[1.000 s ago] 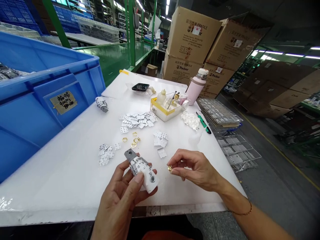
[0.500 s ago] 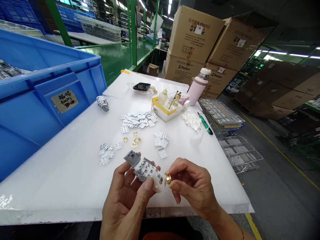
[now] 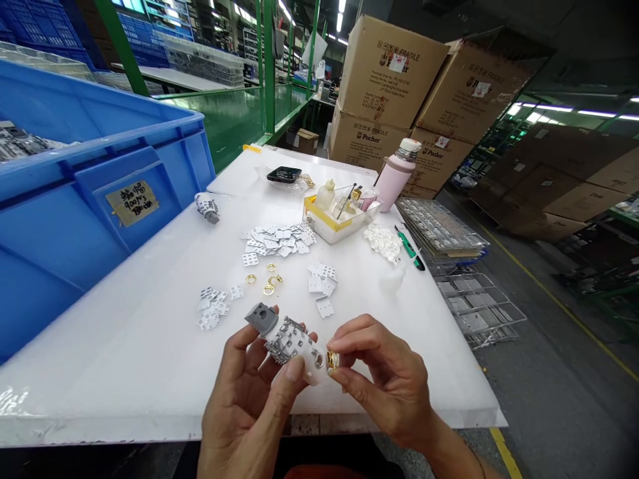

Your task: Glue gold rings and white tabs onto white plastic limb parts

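Observation:
My left hand (image 3: 262,386) is wrapped round a grey and white cylindrical model part (image 3: 289,340), tilted with its grey block end up and to the left. Its smooth white end, with a round hole, points towards my right hand (image 3: 384,372). Thumb and fingers of that hand pinch a gold ring (image 3: 332,360) close beside the white end; I cannot tell whether they touch. Several loose gold rings (image 3: 268,290) lie on the white table beyond, among piles of small white perforated plates (image 3: 279,239). A similar model part (image 3: 206,207) lies near the blue crate.
A blue crate (image 3: 144,143) stands at the left. Further back on the white table (image 3: 150,319) are a shallow box (image 3: 329,229) with bottles, a pink flask (image 3: 398,178), crumpled white tissue (image 3: 383,241), a green cutter (image 3: 410,249) and a black device (image 3: 284,174). Cartons (image 3: 389,73) are stacked behind.
My right hand has brought the gold ring slightly left and turned it between the fingertips. The left hand and the model part have shifted only slightly left.

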`<state>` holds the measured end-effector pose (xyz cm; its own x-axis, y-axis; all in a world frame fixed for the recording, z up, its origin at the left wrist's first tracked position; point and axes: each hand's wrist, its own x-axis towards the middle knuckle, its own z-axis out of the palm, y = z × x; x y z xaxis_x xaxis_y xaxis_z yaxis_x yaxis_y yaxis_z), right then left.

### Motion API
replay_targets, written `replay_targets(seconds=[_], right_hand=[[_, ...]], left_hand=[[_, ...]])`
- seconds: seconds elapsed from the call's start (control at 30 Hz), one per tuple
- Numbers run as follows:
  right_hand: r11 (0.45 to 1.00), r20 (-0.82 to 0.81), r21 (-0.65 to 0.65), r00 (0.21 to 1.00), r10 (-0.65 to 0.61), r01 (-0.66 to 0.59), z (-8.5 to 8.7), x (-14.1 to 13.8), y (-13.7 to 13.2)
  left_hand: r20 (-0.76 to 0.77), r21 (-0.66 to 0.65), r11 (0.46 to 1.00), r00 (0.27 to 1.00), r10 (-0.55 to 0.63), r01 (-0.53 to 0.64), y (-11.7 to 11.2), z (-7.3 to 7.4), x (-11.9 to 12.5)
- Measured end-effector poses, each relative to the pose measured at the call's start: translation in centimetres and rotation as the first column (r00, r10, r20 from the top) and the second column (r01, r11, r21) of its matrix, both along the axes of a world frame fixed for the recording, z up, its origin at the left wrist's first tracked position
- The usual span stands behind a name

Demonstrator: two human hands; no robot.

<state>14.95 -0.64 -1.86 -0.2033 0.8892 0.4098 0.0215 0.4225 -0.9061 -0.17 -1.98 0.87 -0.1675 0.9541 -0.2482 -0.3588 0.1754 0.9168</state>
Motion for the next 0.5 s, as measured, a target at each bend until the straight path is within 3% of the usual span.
replay_targets(seconds=[0.27,0.5], right_hand=[[0.978,0.196,0.208,0.980,-0.028,-0.014,1.0,0.1,-0.2],[0.967,0.300,0.254,0.951,-0.078,-0.001,1.6,0.3,-0.2]], left_hand=[[0.005,-0.030,0.999,1.000,0.023,-0.023,0.3,-0.3,0.1],[-0.040,-0.038,0.999,0.999,-0.002,0.000,-0.1,-0.7,0.0]])
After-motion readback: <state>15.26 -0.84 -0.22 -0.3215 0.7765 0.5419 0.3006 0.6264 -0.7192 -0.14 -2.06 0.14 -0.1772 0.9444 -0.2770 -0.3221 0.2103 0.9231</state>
